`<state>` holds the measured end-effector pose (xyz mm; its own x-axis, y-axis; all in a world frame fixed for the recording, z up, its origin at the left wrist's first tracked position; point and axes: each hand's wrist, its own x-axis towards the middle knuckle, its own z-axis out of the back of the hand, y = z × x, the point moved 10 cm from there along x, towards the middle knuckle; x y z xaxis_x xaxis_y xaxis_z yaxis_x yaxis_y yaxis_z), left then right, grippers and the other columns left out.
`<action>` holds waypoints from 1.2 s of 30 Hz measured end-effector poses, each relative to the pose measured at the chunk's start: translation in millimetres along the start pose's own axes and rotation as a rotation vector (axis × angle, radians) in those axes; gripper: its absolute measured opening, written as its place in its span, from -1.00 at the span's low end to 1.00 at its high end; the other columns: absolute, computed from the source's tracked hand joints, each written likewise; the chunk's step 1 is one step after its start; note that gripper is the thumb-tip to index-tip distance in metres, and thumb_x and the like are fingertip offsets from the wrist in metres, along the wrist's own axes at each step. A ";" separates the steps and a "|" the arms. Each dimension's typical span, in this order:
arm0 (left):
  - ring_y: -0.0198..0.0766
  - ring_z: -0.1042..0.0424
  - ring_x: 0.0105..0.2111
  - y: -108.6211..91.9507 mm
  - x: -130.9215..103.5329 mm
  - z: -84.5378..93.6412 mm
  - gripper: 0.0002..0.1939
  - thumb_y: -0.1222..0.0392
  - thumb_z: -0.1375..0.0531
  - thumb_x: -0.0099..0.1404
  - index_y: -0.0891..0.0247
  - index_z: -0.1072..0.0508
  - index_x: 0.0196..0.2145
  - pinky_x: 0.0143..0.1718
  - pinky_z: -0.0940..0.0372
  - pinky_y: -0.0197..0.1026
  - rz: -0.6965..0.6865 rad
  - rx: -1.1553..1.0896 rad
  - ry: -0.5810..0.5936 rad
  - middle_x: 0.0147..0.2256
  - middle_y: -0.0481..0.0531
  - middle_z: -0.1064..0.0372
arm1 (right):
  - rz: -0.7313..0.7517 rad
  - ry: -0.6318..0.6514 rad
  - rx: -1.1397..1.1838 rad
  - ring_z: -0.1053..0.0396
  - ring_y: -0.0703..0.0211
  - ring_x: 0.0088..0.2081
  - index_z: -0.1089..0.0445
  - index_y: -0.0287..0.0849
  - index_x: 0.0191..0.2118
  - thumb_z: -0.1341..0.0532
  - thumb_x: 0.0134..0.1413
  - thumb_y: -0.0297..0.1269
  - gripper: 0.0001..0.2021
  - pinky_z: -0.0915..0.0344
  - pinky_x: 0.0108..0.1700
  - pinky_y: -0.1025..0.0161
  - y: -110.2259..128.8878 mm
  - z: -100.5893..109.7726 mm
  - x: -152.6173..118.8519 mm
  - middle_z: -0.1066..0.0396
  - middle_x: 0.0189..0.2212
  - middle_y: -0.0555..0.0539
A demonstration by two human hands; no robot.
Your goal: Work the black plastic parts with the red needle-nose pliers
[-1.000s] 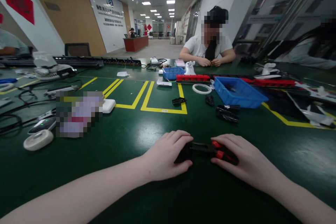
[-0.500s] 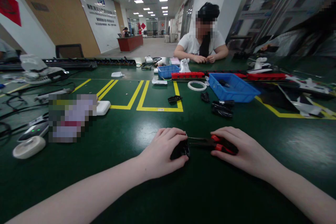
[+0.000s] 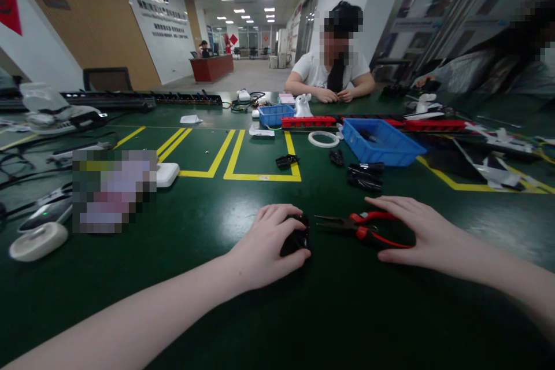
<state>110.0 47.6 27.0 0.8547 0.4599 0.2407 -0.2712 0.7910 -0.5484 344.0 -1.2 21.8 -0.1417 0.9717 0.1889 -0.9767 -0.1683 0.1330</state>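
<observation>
My left hand (image 3: pixel 271 245) is closed over a small glossy black part (image 3: pixel 300 237), which the fingers and palm largely cover. To its right lies a pair of long-nose pliers (image 3: pixel 347 224) with red and black handles, jaws pointing left and slightly apart. My right hand (image 3: pixel 416 234) reaches loosely around the spread handles, fingers on the upper one and thumb at the lower. The jaw tips stand just clear of the black part.
Black wrapped pieces (image 3: pixel 365 176) lie ahead, beside a blue bin (image 3: pixel 381 147). A tape roll (image 3: pixel 324 139) is left of the bin. Cables and a phone-like blurred object (image 3: pixel 115 193) are on the left, near a white case (image 3: pixel 167 174). Opposite sits a person (image 3: pixel 329 72).
My right hand has loosened and shifted right, and the pliers' handles have spread apart. The jaws have drawn back from the black part. My left hand has hardly moved.
</observation>
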 end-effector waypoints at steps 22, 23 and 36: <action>-0.19 -0.21 0.19 9.0 0.1 -0.1 -0.67 0.33 0.01 0.41 0.16 -0.41 0.04 0.29 0.00 0.09 0.044 0.038 -0.032 0.16 0.03 -0.25 | -0.243 -0.356 0.265 -0.41 -0.29 -0.03 -0.33 -0.04 0.05 -0.37 -0.17 0.07 -0.37 -0.33 0.01 -0.21 16.5 46.0 -3.1 -0.42 -0.02 -0.16; -0.18 -0.22 0.18 8.5 0.4 0.4 -0.69 0.29 0.00 0.42 0.16 -0.41 0.03 0.27 -0.03 0.08 0.050 0.035 -0.031 0.16 0.02 -0.25 | -0.254 -0.400 0.289 -0.39 -0.30 -0.01 -0.31 -0.03 0.10 -0.38 -0.20 0.07 -0.31 -0.31 0.04 -0.22 17.9 47.4 -5.5 -0.41 0.00 -0.16; -0.17 -0.32 0.09 17.6 3.8 -4.1 -0.75 0.38 -0.09 0.39 0.21 -0.40 -0.02 0.15 -0.23 0.02 0.013 -0.083 -0.046 0.11 0.05 -0.32 | -0.422 -0.419 1.012 -0.46 -0.17 -0.03 -0.35 -0.05 -0.05 -0.47 -0.26 -0.14 -0.43 -0.36 0.06 -0.16 29.5 19.1 -10.2 -0.53 -0.13 -0.11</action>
<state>110.3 61.6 14.9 0.8294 0.4897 0.2688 -0.2431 0.7496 -0.6156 319.7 -19.3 42.4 0.4115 0.8831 0.2253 -0.3334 -0.0843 0.9390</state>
